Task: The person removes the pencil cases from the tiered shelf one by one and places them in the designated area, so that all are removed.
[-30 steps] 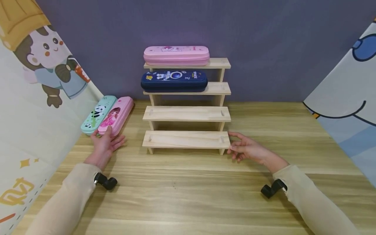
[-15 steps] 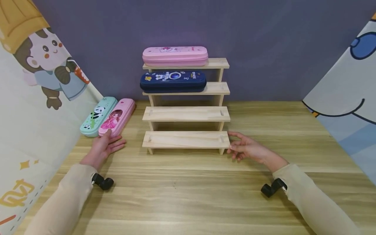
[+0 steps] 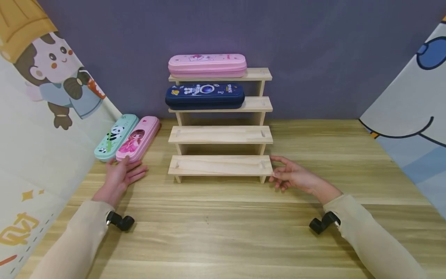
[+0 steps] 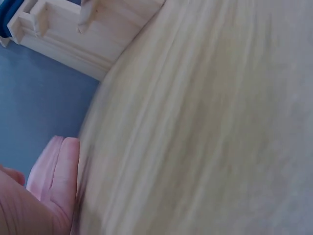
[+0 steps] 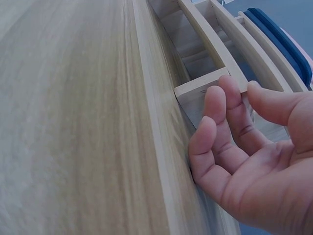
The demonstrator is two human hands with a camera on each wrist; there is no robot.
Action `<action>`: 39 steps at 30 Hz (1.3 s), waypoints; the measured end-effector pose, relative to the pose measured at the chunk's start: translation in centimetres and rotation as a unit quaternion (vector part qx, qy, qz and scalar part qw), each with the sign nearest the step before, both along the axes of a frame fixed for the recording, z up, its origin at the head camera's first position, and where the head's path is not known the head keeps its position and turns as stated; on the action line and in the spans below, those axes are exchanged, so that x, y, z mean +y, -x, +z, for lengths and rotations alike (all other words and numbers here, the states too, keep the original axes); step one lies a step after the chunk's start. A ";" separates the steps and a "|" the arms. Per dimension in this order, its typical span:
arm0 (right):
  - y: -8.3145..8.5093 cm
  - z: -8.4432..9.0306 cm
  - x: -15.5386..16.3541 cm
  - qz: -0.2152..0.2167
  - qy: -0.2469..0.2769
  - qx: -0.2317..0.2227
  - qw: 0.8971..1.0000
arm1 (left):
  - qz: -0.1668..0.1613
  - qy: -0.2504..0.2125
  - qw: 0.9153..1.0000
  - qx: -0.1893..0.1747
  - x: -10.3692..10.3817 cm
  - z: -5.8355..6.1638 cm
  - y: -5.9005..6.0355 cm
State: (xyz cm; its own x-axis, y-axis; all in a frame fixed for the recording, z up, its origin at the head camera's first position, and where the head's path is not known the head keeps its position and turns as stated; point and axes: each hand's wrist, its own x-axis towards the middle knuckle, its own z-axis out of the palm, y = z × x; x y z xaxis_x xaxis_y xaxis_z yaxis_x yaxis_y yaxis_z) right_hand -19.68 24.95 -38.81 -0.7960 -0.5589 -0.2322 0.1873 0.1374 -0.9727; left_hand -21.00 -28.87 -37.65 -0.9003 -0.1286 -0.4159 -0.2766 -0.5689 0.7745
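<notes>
A wooden stepped shelf [image 3: 220, 166] with several steps stands at the table's middle. A pink pencil case [image 3: 207, 65] lies on its top step and a navy one [image 3: 204, 96] on the second; the two lower steps are bare. A mint panda case [image 3: 116, 136] and a pink girl case [image 3: 137, 138] lie side by side at the left. My left hand [image 3: 130, 168] rests flat on the table, fingers straight, fingertips at the pink girl case's near end. My right hand [image 3: 277, 170] touches the right end of the lowest step with relaxed fingers [image 5: 230, 105] and holds nothing.
Cartoon-printed panels [image 3: 42, 116] lean in along the left and right [image 3: 411, 116] sides, and a purple wall closes the back. The wooden tabletop [image 3: 223, 232] stretches toward me. In the left wrist view the pink girl case [image 4: 56, 166] shows blurred beside the shelf's corner [image 4: 73, 34].
My left hand has slid slightly back and left from the pink girl case's end. The right hand has stayed at the shelf's lowest step.
</notes>
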 end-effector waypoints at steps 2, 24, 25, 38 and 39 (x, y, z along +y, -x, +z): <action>0.0 0.1 0.0 0.000 0.000 0.000 1.000 | 0.003 -0.008 1.000 0.002 0.0 0.3 -0.3; 0.2 -0.2 0.2 0.004 -0.003 0.003 1.000 | -0.018 0.023 0.997 0.076 3.7 6.2 1.9; 0.2 -0.2 0.2 0.004 -0.002 0.002 1.000 | -0.022 0.022 0.996 0.079 3.9 6.4 2.0; 0.2 -0.1 0.1 0.006 0.004 0.000 1.000 | -0.087 0.061 0.985 0.138 7.4 8.6 3.9; 0.2 -0.2 0.1 0.006 0.005 0.000 1.000 | -0.088 0.063 0.984 0.141 7.6 8.7 4.1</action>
